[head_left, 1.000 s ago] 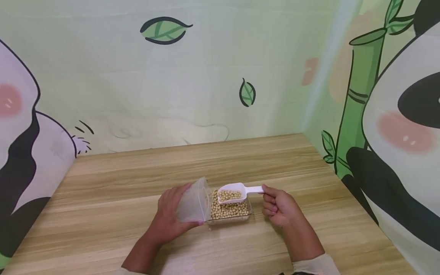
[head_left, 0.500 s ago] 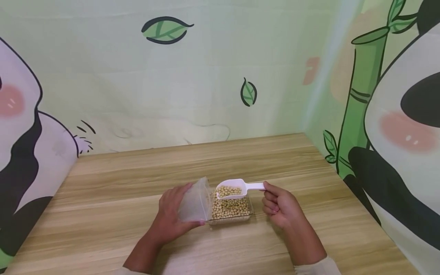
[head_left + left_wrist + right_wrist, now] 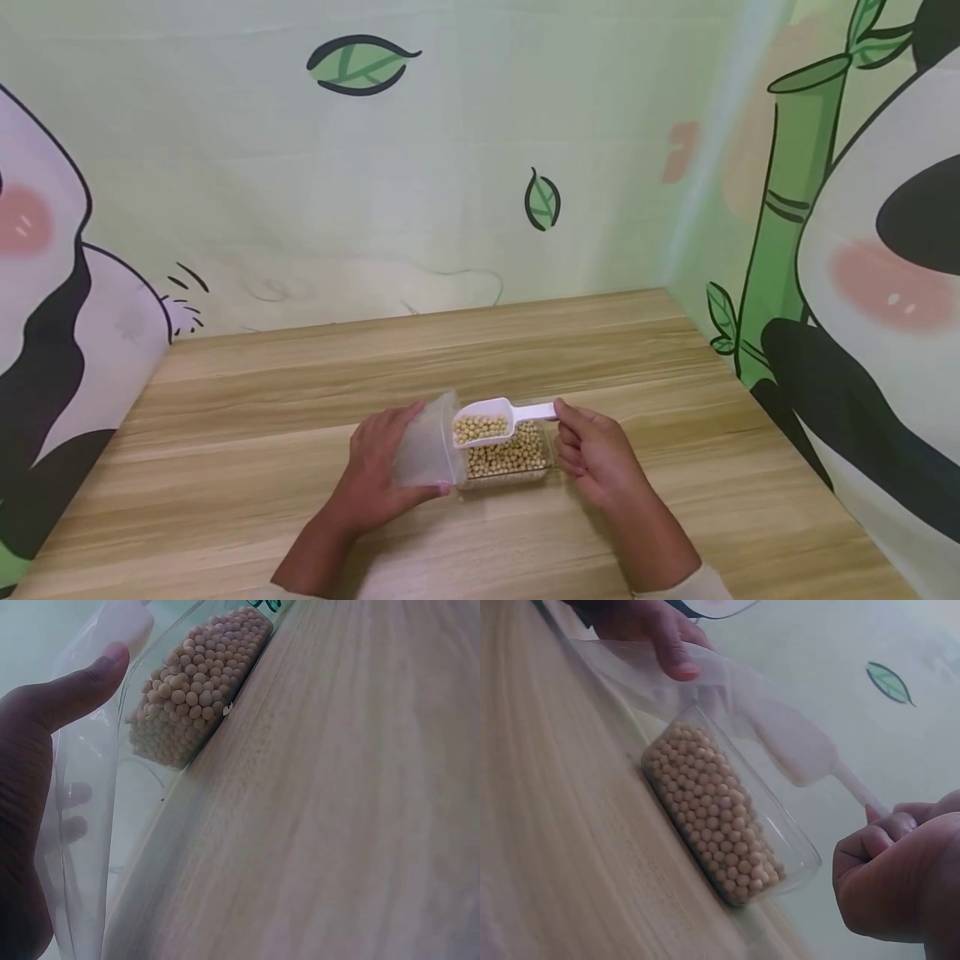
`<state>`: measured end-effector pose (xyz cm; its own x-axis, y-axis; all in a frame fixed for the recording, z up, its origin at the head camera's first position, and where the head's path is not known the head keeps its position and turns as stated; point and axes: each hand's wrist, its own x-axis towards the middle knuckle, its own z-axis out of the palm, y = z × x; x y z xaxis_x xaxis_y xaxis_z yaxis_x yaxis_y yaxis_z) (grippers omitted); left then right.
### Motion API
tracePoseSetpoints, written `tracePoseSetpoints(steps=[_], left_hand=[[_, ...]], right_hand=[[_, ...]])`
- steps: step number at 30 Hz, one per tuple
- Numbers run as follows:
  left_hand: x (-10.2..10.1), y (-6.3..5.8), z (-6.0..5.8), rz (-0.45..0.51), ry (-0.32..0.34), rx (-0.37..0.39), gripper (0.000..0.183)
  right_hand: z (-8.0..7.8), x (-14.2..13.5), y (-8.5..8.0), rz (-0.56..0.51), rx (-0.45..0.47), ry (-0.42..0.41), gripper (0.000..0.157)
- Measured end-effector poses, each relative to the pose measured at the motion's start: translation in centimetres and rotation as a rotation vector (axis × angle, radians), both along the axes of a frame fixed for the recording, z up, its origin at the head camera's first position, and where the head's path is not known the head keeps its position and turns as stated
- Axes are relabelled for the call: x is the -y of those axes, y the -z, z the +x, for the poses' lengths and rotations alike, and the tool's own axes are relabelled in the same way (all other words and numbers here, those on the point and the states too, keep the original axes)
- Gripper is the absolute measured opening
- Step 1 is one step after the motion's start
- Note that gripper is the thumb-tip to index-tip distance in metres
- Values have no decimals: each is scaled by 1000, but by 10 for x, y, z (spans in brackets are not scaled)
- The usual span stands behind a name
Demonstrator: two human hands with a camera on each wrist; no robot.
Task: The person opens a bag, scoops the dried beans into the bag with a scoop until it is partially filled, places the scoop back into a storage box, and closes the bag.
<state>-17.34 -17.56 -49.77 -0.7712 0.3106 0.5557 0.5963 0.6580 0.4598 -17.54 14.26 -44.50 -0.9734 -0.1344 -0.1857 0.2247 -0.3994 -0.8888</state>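
Note:
A clear rectangular container [image 3: 504, 478] of round, pale soybeans [image 3: 705, 802] stands on the table. My right hand [image 3: 600, 454] grips the handle of a white scoop [image 3: 534, 412], which carries a heap of soybeans above the container's left part. The scoop's front edge is right at the mouth of a translucent zip bag [image 3: 424, 446]. My left hand [image 3: 375, 475] holds that bag from its left side, thumb along the near edge and fingers behind it. In the left wrist view, fingertips [image 3: 75, 827] show through the plastic of the bag.
The wood-grain table [image 3: 262, 467] reaches back to a wall cloth [image 3: 450, 167] printed with leaves and pandas. A single loose soybean [image 3: 461, 499] lies on the table just in front of the container.
The scoop first rose a little, then moved left and slightly down to the bag's mouth, with the right hand following. The left hand and bag have hardly moved.

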Motion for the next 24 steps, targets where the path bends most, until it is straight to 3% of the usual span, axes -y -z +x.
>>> tracePoseSetpoints(steps=[4,14,24], left_hand=[[0,-1,0,-11,4,1,110],[0,-1,0,-22,10,-29,109],[-2,-3,1,-10,12,-17,108]], right_hand=[[5,9,-1,44,-52,54,45],[13,17,-7,76,-179,88,35],[13,17,-6,168,-272,180,31]])
